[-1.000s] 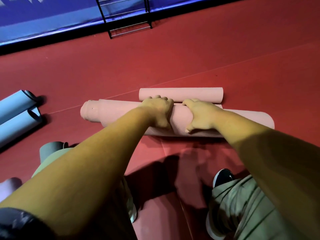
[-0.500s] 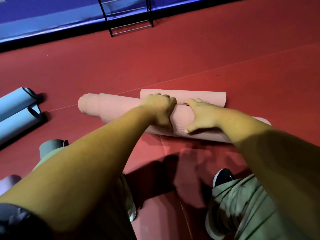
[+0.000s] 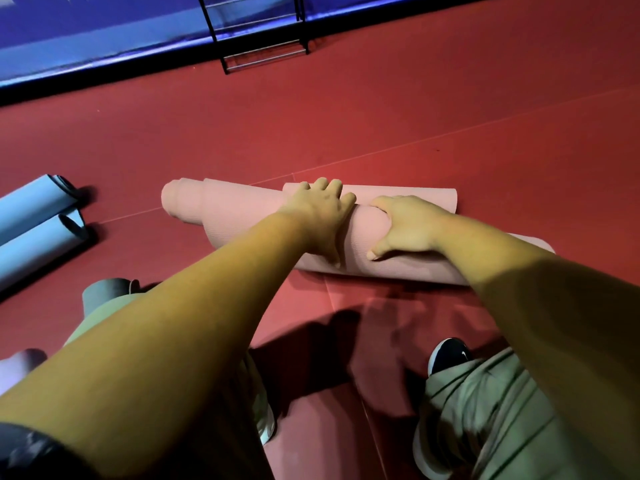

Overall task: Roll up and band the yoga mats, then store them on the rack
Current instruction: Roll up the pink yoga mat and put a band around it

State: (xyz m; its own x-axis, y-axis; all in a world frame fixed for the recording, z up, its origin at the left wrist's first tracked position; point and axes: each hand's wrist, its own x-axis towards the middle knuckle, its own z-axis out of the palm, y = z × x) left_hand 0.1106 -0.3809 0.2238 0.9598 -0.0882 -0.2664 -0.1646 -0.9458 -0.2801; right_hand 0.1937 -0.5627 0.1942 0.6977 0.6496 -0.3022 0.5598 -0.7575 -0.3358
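Observation:
A pink yoga mat [image 3: 242,216] lies across the red floor in front of me as a thick, uneven roll, its left end telescoped out. A short flat tail of the same mat [image 3: 415,197] shows just beyond the roll. My left hand [image 3: 320,220] presses on top of the roll, fingers spread over its far side and thumb on the near side. My right hand [image 3: 407,226] grips the roll beside it, fingers curled over the far edge and out of sight, thumb down the near face.
Two rolled blue mats [image 3: 34,220] lie at the left, with a grey roll [image 3: 104,292] and a lilac one [image 3: 17,365] nearer me. A black metal rack [image 3: 263,39] stands against the blue wall padding at the back. My shoe [image 3: 450,355] is below the roll.
The pink roll has turned away from me and taken up more of the flat tail. My left fingers have stretched out further over the roll's top.

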